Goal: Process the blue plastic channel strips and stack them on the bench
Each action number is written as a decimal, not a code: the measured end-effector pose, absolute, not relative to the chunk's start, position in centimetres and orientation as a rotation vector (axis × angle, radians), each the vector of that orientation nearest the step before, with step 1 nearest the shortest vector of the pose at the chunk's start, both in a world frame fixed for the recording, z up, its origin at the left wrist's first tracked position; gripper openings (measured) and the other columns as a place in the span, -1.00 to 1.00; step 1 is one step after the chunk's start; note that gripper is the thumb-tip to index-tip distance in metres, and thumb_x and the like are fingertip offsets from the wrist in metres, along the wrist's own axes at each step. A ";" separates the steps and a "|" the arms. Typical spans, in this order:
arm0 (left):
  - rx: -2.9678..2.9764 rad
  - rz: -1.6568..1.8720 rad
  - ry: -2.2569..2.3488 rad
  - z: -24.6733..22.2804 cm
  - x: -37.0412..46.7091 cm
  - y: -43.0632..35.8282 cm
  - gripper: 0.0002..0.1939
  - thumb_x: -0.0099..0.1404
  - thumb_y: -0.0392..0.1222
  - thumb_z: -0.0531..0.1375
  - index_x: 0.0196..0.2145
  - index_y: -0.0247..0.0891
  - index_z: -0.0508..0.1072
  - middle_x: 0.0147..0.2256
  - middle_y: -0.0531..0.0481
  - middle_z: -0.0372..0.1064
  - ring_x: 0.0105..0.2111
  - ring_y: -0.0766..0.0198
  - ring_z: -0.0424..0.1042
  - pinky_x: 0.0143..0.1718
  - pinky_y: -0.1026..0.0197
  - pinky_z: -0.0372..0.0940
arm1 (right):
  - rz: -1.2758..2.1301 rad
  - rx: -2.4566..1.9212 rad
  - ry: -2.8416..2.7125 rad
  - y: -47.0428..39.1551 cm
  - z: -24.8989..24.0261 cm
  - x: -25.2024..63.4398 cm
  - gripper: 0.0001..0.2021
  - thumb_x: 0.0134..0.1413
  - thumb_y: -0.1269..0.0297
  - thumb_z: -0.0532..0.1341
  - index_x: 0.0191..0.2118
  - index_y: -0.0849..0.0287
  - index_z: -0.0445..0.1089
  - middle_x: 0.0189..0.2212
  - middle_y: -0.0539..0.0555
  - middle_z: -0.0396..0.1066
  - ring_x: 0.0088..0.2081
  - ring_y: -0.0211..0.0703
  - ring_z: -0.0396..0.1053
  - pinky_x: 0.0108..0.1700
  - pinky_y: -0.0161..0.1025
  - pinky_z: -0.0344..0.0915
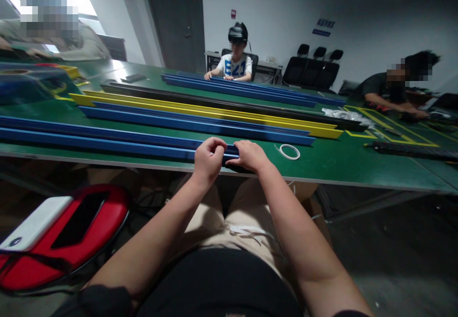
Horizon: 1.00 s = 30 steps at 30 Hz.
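A long blue channel lies along the front edge of the green table, running off to the left. My left hand is over it near its right end, thumb and index finger curled into a pinch; what they hold, if anything, is too small to tell. Right beside it, my right hand grips the end of the blue channel, thumb on the near side and fingers across the top. Just right of that hand a white coiled strip rests on the table.
Behind lie another blue channel, a yellow channel, a black channel and several blue channels. A clear plastic bag sits at right. Three people are around the table. A red stool stands at lower left.
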<state>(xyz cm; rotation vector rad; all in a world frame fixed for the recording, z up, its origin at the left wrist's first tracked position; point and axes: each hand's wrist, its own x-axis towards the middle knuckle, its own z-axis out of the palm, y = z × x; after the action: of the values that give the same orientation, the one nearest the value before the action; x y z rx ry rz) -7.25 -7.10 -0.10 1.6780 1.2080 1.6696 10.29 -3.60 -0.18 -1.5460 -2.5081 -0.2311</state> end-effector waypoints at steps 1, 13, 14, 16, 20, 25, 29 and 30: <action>1.573 1.695 1.187 -0.7 -6.5 -7.6 -0.83 0.19 -0.29 0.10 -0.41 -0.22 0.51 -0.39 0.03 0.50 -0.35 0.27 0.46 -0.25 0.24 0.35 | -0.258 -1.537 -2.499 -3.7 0.0 10.3 -0.33 0.10 -0.31 0.22 0.07 0.20 0.39 -0.06 0.26 0.49 -0.01 0.09 0.42 -0.01 -0.08 0.32; 0.304 1.498 0.690 -2.4 -6.6 -7.7 -0.55 0.31 0.28 0.11 -0.12 -0.15 0.37 -0.23 -0.07 0.48 -0.23 0.17 0.56 -0.22 0.11 0.46 | -0.560 -1.423 -2.354 -5.3 3.9 14.2 -0.31 0.12 -0.19 0.27 0.17 0.26 0.31 0.02 0.34 0.43 0.02 0.17 0.32 0.02 -0.03 0.17; 0.285 1.601 0.685 -2.2 -7.7 -6.7 -0.48 0.30 0.37 0.06 -0.10 -0.12 0.36 -0.21 -0.06 0.47 -0.21 0.18 0.55 -0.19 0.10 0.46 | -0.567 -1.422 -2.341 -5.6 3.9 14.6 -0.32 0.12 -0.17 0.28 0.18 0.27 0.31 0.03 0.34 0.43 0.03 0.18 0.31 0.05 -0.01 0.15; 0.354 1.743 0.724 -2.2 -9.6 -4.3 -0.32 0.27 0.51 -0.07 -0.08 -0.11 0.39 -0.17 -0.08 0.48 -0.16 0.18 0.53 -0.15 0.08 0.46 | -0.580 -1.434 -2.304 -6.6 3.8 14.9 -0.34 0.13 -0.12 0.30 0.19 0.25 0.29 0.04 0.32 0.42 0.04 0.17 0.29 0.15 0.06 0.07; 0.642 1.855 0.881 -3.4 -12.1 -0.6 -0.05 0.26 0.57 -0.38 -0.01 -0.17 0.45 -0.08 -0.14 0.50 0.00 0.14 0.48 -0.08 -0.01 0.43 | -0.615 -1.550 -2.228 -8.8 3.3 13.5 -0.40 0.10 -0.03 0.35 0.16 0.17 0.28 0.01 0.27 0.40 0.06 0.17 0.26 0.31 0.23 -0.22; 0.694 1.920 1.032 -3.9 -12.6 -0.3 0.02 0.24 0.56 -0.43 -0.09 -0.24 0.51 -0.14 -0.17 0.55 0.01 0.05 0.51 -0.10 -0.09 0.46 | -0.612 -1.667 -2.246 -11.0 3.9 10.6 -0.39 0.03 0.01 0.40 0.11 0.21 0.28 -0.03 0.30 0.36 -0.02 0.17 0.24 0.23 0.18 -0.07; 1.018 1.900 1.013 -1.9 -12.7 -1.8 -0.10 0.30 0.49 -0.30 -0.12 -0.27 0.54 -0.20 -0.16 0.58 -0.03 0.00 0.55 -0.10 -0.13 0.47 | -0.618 -1.610 -2.241 -11.9 5.5 10.3 -0.45 0.07 0.07 0.33 0.13 0.16 0.28 0.01 0.30 0.35 -0.01 0.19 0.21 0.08 0.07 0.04; 1.078 1.880 1.017 -1.5 -12.7 -2.2 -0.15 0.30 0.48 -0.24 -0.12 -0.23 0.55 -0.20 -0.15 0.59 -0.03 -0.01 0.55 -0.08 -0.15 0.47 | -0.626 -1.605 -2.230 -12.0 5.8 10.5 -0.47 0.08 0.09 0.32 0.13 0.15 0.29 0.02 0.29 0.35 -0.01 0.20 0.21 0.07 0.07 0.03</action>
<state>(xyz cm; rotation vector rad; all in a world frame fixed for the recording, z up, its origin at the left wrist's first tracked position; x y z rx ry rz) -12.68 -2.23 -1.45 1.0779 1.0174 1.8801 10.47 -12.05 5.82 -1.6048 -2.2302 -0.6261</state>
